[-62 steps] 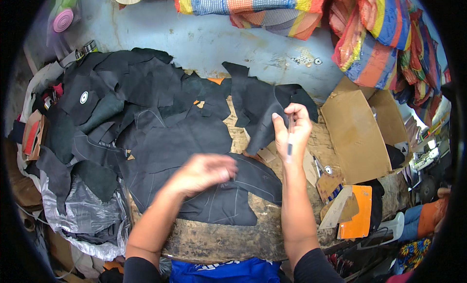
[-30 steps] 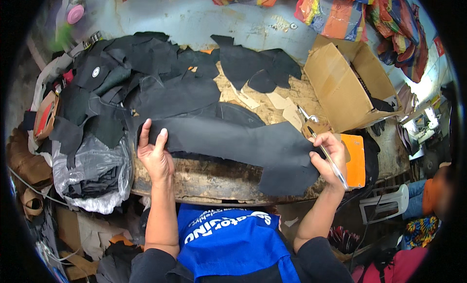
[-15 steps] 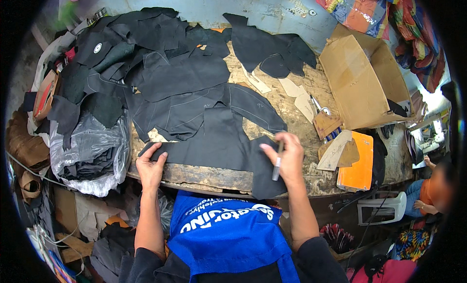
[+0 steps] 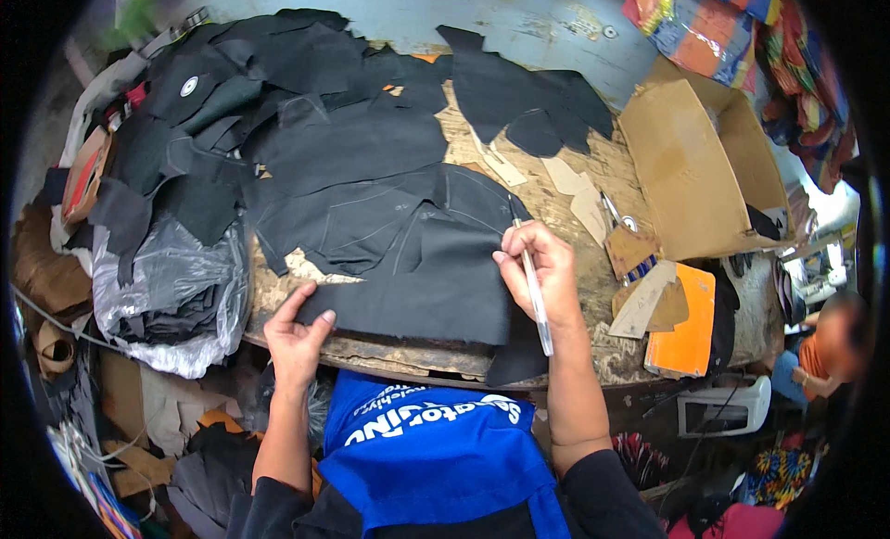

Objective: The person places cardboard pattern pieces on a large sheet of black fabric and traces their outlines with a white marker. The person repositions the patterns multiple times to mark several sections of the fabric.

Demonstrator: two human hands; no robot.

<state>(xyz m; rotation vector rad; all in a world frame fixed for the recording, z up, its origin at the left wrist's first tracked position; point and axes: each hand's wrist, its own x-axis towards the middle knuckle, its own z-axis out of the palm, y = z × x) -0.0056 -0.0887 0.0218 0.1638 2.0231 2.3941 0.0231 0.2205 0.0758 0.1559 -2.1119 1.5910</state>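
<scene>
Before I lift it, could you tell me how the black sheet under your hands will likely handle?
The black sheet is probably floppy: it drapes over the bench edge by the left hand. It looks thin and light, lying flat on other pieces. It may slide, since the right hand, holding a pen, rests on it.

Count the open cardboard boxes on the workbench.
1. The open brown cardboard box lies tipped at the bench's far right, beyond the right hand holding a silver pen. Others may be hidden.
</scene>
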